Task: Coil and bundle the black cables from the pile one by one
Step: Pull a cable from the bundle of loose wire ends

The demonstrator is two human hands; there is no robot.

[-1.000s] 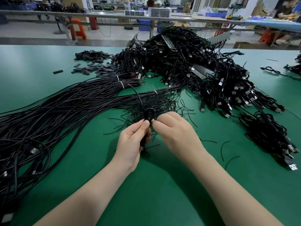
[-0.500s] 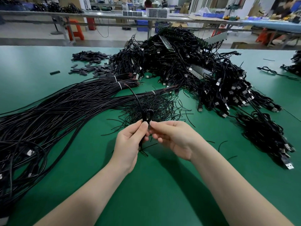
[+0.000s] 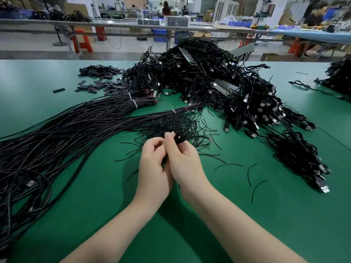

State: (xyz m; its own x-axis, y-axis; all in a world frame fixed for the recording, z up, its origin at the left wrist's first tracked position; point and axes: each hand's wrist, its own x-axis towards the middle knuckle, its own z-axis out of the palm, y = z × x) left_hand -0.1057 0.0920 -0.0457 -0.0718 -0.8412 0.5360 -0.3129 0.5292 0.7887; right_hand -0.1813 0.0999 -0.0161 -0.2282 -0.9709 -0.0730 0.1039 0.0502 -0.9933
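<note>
My left hand (image 3: 152,168) and my right hand (image 3: 183,160) are pressed together over the green table (image 3: 228,215), both closed on one small coiled black cable (image 3: 179,136). The coil's top loop sticks out above my right fingers; the rest is hidden between my palms. Long straight black cables (image 3: 57,133) fan out to the left, tied with white bands. A big tangled pile of black USB cables (image 3: 209,80) lies behind my hands.
A heap of thin black wire ties (image 3: 171,124) lies just beyond my hands, with loose ties (image 3: 250,171) scattered right. Bundled cables (image 3: 300,158) sit at the right. Small black sleeves (image 3: 98,76) lie far left. Workbenches and people are behind.
My hands have closed together around the coil, the right hand now wrapped over it. The round loop that stood upright above my fingers is now tilted right and squeezed.
</note>
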